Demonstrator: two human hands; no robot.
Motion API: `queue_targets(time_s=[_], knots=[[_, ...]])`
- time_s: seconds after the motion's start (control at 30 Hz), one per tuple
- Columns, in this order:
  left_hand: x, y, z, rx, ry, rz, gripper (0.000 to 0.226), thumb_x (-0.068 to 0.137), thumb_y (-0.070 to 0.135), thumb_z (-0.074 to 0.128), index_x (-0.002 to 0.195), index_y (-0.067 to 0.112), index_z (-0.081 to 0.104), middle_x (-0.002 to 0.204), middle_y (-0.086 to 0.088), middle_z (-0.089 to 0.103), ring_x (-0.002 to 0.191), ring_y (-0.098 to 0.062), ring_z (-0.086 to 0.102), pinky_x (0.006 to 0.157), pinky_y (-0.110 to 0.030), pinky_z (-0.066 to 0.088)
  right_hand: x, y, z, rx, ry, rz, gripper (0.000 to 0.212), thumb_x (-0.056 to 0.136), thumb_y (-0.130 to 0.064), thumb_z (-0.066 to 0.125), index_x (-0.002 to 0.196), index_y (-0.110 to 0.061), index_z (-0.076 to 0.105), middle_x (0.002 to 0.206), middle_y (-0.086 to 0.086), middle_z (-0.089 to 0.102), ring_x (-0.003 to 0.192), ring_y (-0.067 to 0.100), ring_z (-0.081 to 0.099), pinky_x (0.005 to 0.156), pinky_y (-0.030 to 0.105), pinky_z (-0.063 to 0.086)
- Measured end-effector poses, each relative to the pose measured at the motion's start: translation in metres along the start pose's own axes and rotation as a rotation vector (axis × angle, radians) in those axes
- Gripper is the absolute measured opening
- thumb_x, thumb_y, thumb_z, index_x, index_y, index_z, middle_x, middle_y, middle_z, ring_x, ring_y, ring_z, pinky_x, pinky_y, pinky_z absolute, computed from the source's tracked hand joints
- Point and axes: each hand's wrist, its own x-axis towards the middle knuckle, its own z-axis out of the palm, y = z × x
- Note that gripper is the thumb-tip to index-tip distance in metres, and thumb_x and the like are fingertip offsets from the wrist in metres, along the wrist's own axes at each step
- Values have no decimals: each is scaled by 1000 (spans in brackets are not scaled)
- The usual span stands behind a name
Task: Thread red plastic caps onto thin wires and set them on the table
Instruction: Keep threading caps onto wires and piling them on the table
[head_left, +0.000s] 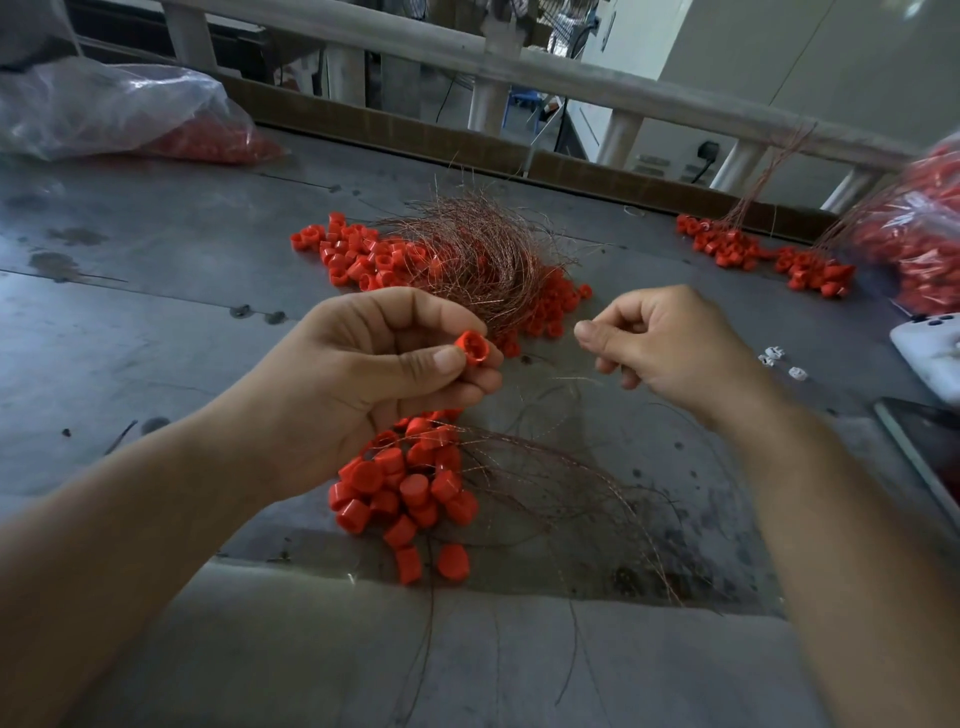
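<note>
Head view: left hand (363, 364) pinches cap (471, 349); right hand (670, 343) pinched tight, contents indiscernible.

no readable text, labels, brands, numbers, or signs anywhere

One red cap (471, 349) is pinched between the thumb and fingers (441, 312) of the left hand (363, 374), held up off the tabletop (156, 291) with its hollow open end turned toward the viewer. Beyond it, at far centre, loose red caps (358, 260) lie scattered under and around a tangled nest of thin copper wires (478, 249). At near centre a heap of threaded caps (405, 493) rests closed ends up or sideways, with trailing wires (597, 499) fanning right. A second threaded cluster (727, 247) lies far right, its wires slanting away
</note>
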Motion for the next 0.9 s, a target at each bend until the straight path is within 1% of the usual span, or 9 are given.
queue_targets(time_s=[0.1, 0.17, 0.23, 0.3, 0.43, 0.5, 0.63, 0.77, 0.9], knots=[[0, 0, 0, 1, -6, -11, 17, 60, 4, 73, 75, 13, 73, 79, -10, 71, 74, -17, 70, 62, -18, 54, 5, 8, 9, -125, 153, -44, 19, 84, -26, 65, 66, -23, 59, 59, -9, 57, 52, 3, 48, 48, 9, 34], [0, 0, 1, -7, -1, -9, 18, 58, 9, 68, 74, 14, 73, 78, -10, 71, 74, -17, 70, 62, -18, 54, 7, 12, 15, -171, 159, -51, 15, 85, -23, 63, 70, -24, 61, 68, -6, 61, 62, 9, 53, 58, 17, 40], [0, -1, 2, -12, -3, -10, 16, 60, 10, 67, 74, 13, 73, 78, -10, 71, 73, -16, 70, 62, -18, 54, 11, 17, 21, -239, 143, -40, 7, 87, -20, 59, 86, -20, 66, 86, -1, 65, 79, 15, 57, 71, 24, 44], [1, -2, 3, -8, -12, -12, 14, 66, 4, 67, 75, 12, 73, 79, -10, 71, 73, -17, 70, 62, -18, 54, 16, 23, 27, -288, 128, -33, 21, 89, -19, 56, 108, -17, 65, 104, 3, 61, 93, 19, 56, 80, 26, 42], [1, -3, 3, -12, -17, -16, 14, 66, 3, 67, 76, 10, 73, 81, -11, 71, 74, -18, 70, 62, -19, 54, 25, 28, 36, -371, 58, -47, 41, 91, -22, 54, 132, -23, 49, 114, 4, 53, 101, 21, 52, 78, 23, 34], [1, -3, 2, -14, -20, -15, 15, 67, 3, 65, 77, 10, 73, 81, -11, 71, 74, -18, 70, 62, -19, 54, 28, 29, 38, -421, 55, -52, 39, 91, -24, 54, 130, -22, 50, 112, 4, 51, 100, 22, 52, 76, 25, 34], [1, -2, 4, 3, -18, -19, 15, 67, 1, 67, 76, 11, 73, 80, -11, 71, 74, -17, 70, 62, -19, 54, 27, 31, 38, -388, 121, -86, 19, 87, -24, 61, 104, -16, 65, 92, -3, 47, 84, 16, 48, 69, 24, 33], [2, -2, 5, 7, 2, -22, 16, 60, 9, 66, 74, 12, 73, 79, -10, 71, 73, -17, 70, 61, -19, 55, 24, 31, 30, -336, 167, -92, 13, 86, -20, 61, 94, -15, 69, 89, 1, 60, 84, 18, 55, 70, 23, 37], [1, -2, 5, 18, -1, -21, 13, 64, 3, 70, 74, 12, 73, 79, -10, 71, 73, -18, 70, 62, -20, 55, 21, 30, 5, -90, 331, 27, 10, 84, -11, 60, 87, -14, 69, 71, -2, 62, 68, 13, 60, 70, 25, 47]])
